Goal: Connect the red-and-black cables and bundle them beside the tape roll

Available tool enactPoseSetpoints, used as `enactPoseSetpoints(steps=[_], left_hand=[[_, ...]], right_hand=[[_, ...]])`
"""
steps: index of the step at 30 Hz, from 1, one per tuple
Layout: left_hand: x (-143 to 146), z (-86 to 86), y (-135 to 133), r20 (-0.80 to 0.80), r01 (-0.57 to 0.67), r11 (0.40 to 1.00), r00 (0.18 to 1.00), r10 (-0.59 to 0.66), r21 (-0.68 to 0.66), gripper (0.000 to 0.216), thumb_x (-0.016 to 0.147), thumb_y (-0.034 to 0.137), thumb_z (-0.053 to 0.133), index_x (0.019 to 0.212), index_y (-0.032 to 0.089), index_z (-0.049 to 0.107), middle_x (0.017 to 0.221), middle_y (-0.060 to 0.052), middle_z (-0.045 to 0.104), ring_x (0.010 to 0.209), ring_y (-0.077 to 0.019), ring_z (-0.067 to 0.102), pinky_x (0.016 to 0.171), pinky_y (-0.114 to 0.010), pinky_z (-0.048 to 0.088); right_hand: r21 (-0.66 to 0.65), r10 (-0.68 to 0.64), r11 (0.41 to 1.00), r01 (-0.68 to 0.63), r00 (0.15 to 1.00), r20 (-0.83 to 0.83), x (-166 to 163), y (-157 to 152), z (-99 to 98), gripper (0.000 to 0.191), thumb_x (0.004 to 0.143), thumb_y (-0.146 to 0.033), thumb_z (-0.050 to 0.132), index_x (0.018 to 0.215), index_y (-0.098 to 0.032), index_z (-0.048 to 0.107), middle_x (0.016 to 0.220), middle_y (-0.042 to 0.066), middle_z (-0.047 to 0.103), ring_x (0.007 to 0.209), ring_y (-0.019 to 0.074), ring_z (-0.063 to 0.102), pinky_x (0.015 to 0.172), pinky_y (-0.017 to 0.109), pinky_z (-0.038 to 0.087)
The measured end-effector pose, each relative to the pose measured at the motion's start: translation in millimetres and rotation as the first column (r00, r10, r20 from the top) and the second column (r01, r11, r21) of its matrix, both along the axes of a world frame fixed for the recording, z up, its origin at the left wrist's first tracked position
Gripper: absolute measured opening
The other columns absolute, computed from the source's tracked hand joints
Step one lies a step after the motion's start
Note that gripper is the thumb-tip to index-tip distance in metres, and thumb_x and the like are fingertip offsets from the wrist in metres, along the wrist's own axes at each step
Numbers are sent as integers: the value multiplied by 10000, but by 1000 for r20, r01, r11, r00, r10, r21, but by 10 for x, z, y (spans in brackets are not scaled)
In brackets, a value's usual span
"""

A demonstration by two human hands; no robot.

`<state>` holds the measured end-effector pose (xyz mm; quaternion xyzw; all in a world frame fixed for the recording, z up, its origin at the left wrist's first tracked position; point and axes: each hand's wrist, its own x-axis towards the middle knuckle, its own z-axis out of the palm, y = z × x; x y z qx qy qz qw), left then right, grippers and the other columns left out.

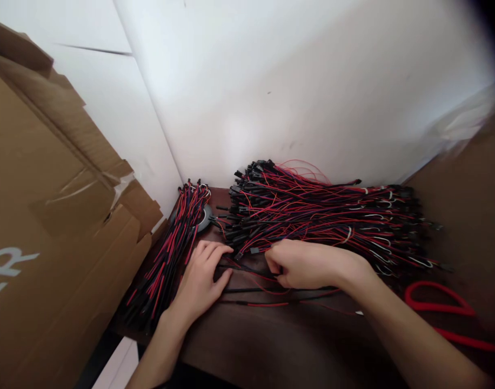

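My right hand point(302, 263) is closed in a pinch over a thin black and red cable point(251, 269) in front of the large pile; its fingertips are partly hidden. My left hand point(201, 278) rests to the left of that cable's end, with thumb and fingers apart. Below both hands lie a loose black cable point(247, 290) and another with a red sleeve point(267, 304). Behind my right hand spreads a big heap of red and black wires with black connectors point(296, 208), some tied with white bands. A smaller bundle of such wires point(162, 265) lies left of my left hand.
A large cardboard box point(48, 216) stands at the left. Red-handled scissors point(437, 310) lie at the right, partly behind my right forearm. A grey tape roll point(206, 219) sits by the smaller bundle. A white wall point(272, 97) rises behind the dark brown tabletop point(247, 340).
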<state>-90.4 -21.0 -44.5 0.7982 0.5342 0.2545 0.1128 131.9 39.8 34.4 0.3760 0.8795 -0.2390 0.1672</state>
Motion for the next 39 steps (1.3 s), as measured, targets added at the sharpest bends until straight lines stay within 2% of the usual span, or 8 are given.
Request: enactPoseSetpoints(steps=[3,7,11,14,21,26,32,39], left_hand=[[-11,4,6,-57,-6,1000,998,6,11,253,880,174,581,1132,206,585,1024,-64,637,992,-247,504,861,-418,421],[-43,-14,17,-83,7,992,997,4,128,118,925,205,555,1007,219,639,924,-44,609,934,-228,490,805,-381,376],[-61,-19,21,26,9,975,1000,-15,220,119,946,151,514,958,191,625,897,-45,556,899,-191,498,788,-331,404],[-54,-2,14,124,37,974,990,-66,225,126,952,116,494,980,180,599,907,-43,561,881,-159,535,783,-279,446],[-56,1,-12,153,26,955,986,-74,296,135,943,134,527,1031,197,608,901,-21,662,839,-137,637,767,-225,491],[-66,-28,-17,241,-92,953,970,20,288,119,928,159,555,1030,203,595,942,-10,688,816,-133,672,774,-225,533],[-58,4,-9,301,-169,944,950,80,282,142,908,162,588,1043,206,594,862,8,633,747,-116,629,740,-224,532],[-60,48,31,265,-94,931,964,-3,353,143,874,88,618,975,189,609,915,-17,632,853,-121,614,774,-216,496]], right_hand=[[-2,-5,1000,5,1000,-28,10,8,23,174,738,-150,483,824,-152,634,825,73,676,667,150,563,545,239,313],[-12,-51,999,51,995,-89,70,27,80,157,811,-187,461,904,-172,587,874,60,679,696,157,572,562,238,330],[-227,-145,969,99,970,-196,159,63,138,104,869,-248,471,915,-187,542,797,28,698,689,148,619,588,230,387],[-301,-192,948,104,941,-278,231,92,197,218,869,-387,554,960,-189,563,734,6,688,657,143,621,579,225,399],[-226,-226,962,151,905,-359,437,135,328,395,821,-565,595,902,-188,680,738,12,657,642,133,552,522,230,351],[-82,-220,975,205,926,-307,651,199,318,277,795,-468,632,781,-192,655,675,1,615,596,125,488,502,238,324],[-35,-283,957,287,905,-316,890,276,300,248,826,-439,588,787,-204,654,717,4,642,639,135,560,556,244,401],[71,-296,933,353,864,-408,994,291,362,285,836,-470,585,809,-202,680,698,9,644,622,128,553,553,250,396]])
